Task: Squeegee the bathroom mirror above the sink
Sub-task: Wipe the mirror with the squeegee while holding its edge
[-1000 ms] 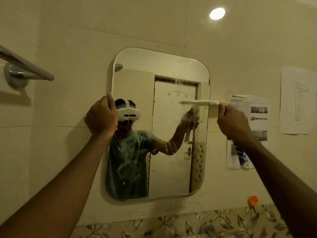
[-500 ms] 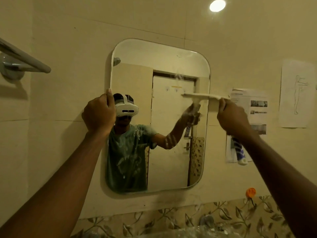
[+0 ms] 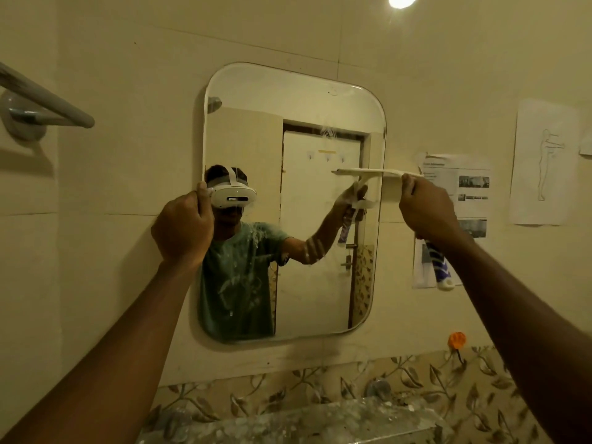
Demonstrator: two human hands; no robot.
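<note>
A rounded rectangular mirror (image 3: 307,100) hangs on the cream tiled wall. My left hand (image 3: 182,227) grips its left edge about halfway up. My right hand (image 3: 427,209) is closed on the handle of a white squeegee (image 3: 389,181). The blade lies level, its left part against the glass near the mirror's right edge, about a third of the way down. The blue and white end of the handle (image 3: 442,270) sticks out below my fist. White smears and drips show on the lower left of the glass.
A metal towel bar (image 3: 48,102) juts from the wall at upper left. Printed papers (image 3: 461,190) and a drawing sheet (image 3: 544,161) are taped to the right of the mirror. An orange hook (image 3: 457,340) sits below them. A leaf-patterned tile band and a speckled sink ledge (image 3: 288,421) run along the bottom.
The view has tilted down a little, so the mirror sits higher in frame. The squeegee blade stays near the mirror's right edge at about the same height. My left hand keeps its hold.
</note>
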